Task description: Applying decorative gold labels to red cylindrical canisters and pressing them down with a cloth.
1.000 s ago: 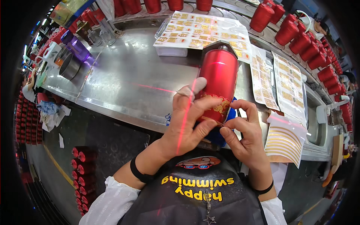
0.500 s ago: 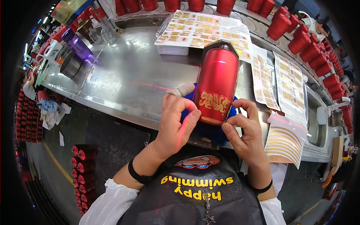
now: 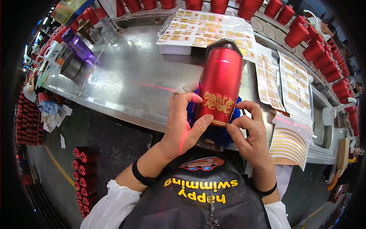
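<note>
Red bottle (image 3: 223, 72): is lying on its side over the metal table (image 3: 133, 86), with blue cloth (image 3: 213, 135) showing below and beside its lower end.
Long axis: is running away from the person and leaning slightly to the right, the base facing the person and the neck pointing toward the far side, where a dark angular plate (image 3: 235, 44) is standing behind it.
Gold motif (image 3: 219, 103): is wrapping the lower part of the body, above a thin gold band (image 3: 218, 122) near the base.
Left hand (image 3: 176, 131): is sitting at the bottle's lower left, thumb and index finger parted in a wide gap; the thumb tip is overlapping the lower left edge, the index tip is meeting the left flank, and neither is closing around the body.
Right hand (image 3: 252, 139): is hovering at the base's right corner, thumb and index tips almost meeting; whether they are pinching anything, or touching the bottle, cannot be told.
Nearer hand: the left is overlapping the bottle more, while the right is lying closer to the gold band's right end.
Key relation: the bottle is lying between the two hands and extending beyond the fingertips, its base end nearest both thumbs.
</note>
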The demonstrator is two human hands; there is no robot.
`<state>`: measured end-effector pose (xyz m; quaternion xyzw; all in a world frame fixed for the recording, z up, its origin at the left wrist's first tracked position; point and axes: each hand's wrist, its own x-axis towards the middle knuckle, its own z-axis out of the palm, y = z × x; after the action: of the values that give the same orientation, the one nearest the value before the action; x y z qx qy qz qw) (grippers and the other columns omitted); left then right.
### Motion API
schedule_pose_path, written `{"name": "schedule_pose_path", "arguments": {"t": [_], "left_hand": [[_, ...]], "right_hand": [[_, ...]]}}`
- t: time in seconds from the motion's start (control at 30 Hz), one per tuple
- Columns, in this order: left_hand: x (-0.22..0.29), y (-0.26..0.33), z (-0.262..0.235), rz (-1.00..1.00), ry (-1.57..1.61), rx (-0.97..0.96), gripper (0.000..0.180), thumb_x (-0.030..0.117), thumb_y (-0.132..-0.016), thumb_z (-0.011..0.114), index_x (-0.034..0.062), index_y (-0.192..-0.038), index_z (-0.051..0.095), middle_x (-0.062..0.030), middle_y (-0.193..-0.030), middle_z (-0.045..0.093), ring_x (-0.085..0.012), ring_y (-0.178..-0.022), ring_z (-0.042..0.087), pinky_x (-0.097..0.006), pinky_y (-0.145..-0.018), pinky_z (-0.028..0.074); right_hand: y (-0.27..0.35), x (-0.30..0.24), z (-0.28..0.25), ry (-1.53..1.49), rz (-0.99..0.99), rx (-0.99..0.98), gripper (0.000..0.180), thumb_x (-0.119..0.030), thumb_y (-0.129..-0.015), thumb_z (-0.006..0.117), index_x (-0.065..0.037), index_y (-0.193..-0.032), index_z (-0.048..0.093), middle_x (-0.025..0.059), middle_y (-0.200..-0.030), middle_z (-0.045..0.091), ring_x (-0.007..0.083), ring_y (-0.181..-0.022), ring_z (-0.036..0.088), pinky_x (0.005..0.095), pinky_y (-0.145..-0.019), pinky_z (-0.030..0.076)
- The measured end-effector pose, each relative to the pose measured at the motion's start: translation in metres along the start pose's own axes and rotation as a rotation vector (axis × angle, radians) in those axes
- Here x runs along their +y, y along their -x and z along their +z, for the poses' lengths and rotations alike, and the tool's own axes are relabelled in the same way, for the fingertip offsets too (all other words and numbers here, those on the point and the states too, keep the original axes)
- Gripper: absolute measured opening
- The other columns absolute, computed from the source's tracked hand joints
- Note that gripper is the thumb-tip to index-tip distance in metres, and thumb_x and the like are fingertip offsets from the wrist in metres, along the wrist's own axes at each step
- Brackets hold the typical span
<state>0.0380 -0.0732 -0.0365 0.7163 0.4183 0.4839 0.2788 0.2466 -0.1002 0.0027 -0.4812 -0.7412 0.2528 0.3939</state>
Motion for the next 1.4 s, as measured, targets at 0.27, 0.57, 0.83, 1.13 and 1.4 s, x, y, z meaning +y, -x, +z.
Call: {"name": "schedule_pose_path", "arguments": {"t": [0.27,0.57,0.83,1.13,1.4], "left_hand": [[-0.001,0.001,0.002,-0.006,0.001,-0.01,0.045,0.026,-0.087,0.071,0.0021,-0.115,0.044,-0.0153,-0.11,0.049,-0.0305,-0.104,0.045,-0.041,-0.095,0.036],[-0.002,0.007,0.002,-0.065,0.27,0.098,0.037,0.016,-0.088,0.07,0.0013,-0.114,0.047,-0.0157,-0.112,0.052,-0.0306,-0.103,0.049,-0.039,-0.092,0.04],[-0.004,0.007,-0.011,0.593,-0.217,-0.023,0.023,0.005,-0.077,0.071,0.0128,-0.095,0.059,-0.0094,-0.102,0.065,-0.0257,-0.092,0.055,-0.046,-0.085,0.046],[-0.006,-0.012,-0.019,0.862,-0.33,-0.159,0.024,0.011,-0.062,0.07,0.0155,-0.084,0.062,-0.0074,-0.107,0.069,-0.0217,-0.092,0.054,-0.037,-0.077,0.043],[-0.013,-0.019,-0.012,1.061,-0.419,-0.13,0.024,0.014,-0.054,0.071,0.0238,-0.074,0.063,0.0039,-0.118,0.061,-0.0182,-0.097,0.047,-0.032,-0.073,0.039]], "right_hand": [[0.003,0.002,0.0,-0.012,0.024,0.002,0.011,-0.009,-0.082,0.072,-0.001,-0.08,0.065,0.0201,-0.108,0.054,0.0318,-0.108,0.054,0.0386,-0.086,0.045],[0.003,0.002,0.002,-0.074,0.086,-0.027,0.011,-0.01,-0.083,0.071,-0.001,-0.081,0.065,0.0204,-0.108,0.055,0.0317,-0.109,0.053,0.0383,-0.085,0.045],[0.005,0.014,0.0,-0.086,0.073,-0.054,0.012,-0.011,-0.088,0.067,-0.001,-0.085,0.062,0.0187,-0.107,0.052,0.0304,-0.112,0.049,0.037,-0.087,0.043],[0.006,0.023,-0.012,-0.265,0.179,-0.173,0.02,-0.021,-0.091,0.066,-0.003,-0.087,0.059,0.0147,-0.116,0.046,0.0278,-0.115,0.046,0.0343,-0.096,0.038],[0.004,0.025,-0.011,-0.248,0.151,-0.179,0.02,-0.019,-0.088,0.07,-0.004,-0.085,0.058,0.0131,-0.116,0.046,0.0253,-0.113,0.047,0.0336,-0.097,0.038]]}}
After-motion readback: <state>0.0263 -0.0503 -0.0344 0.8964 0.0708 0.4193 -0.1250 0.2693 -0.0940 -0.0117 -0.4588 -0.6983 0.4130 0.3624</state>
